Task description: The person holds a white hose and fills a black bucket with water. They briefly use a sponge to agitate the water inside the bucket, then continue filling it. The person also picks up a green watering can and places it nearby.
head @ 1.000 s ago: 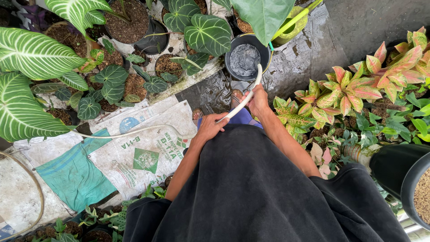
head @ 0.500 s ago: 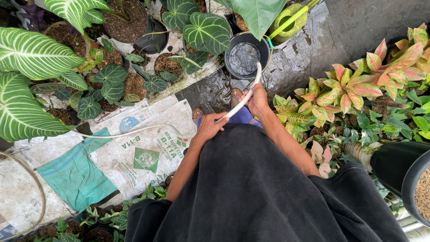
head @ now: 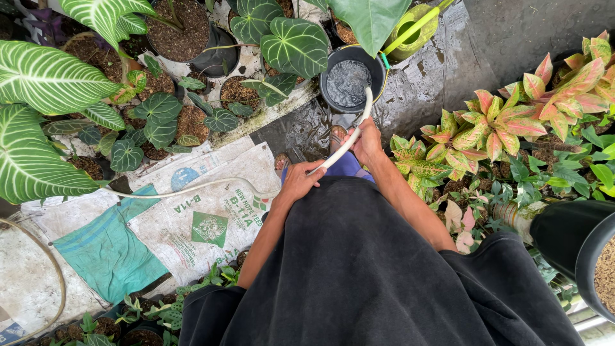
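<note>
Both my hands grip a white hose (head: 353, 133). My right hand (head: 366, 142) holds it near its end, which points into a black bucket (head: 375, 72) full of foaming water. My left hand (head: 298, 181) grips the same hose lower down, close to my dark shirt. From there the hose trails off to the left across printed sacks (head: 211, 211) lying on the ground.
Potted dark-veined plants (head: 160, 118) and big striped leaves (head: 45, 77) fill the left. Pink-green plants (head: 506, 122) crowd the right, beside a black pot (head: 576, 243). A green watering can (head: 413, 29) stands behind the bucket on wet concrete (head: 442, 70). A green cloth (head: 106, 250) lies lower left.
</note>
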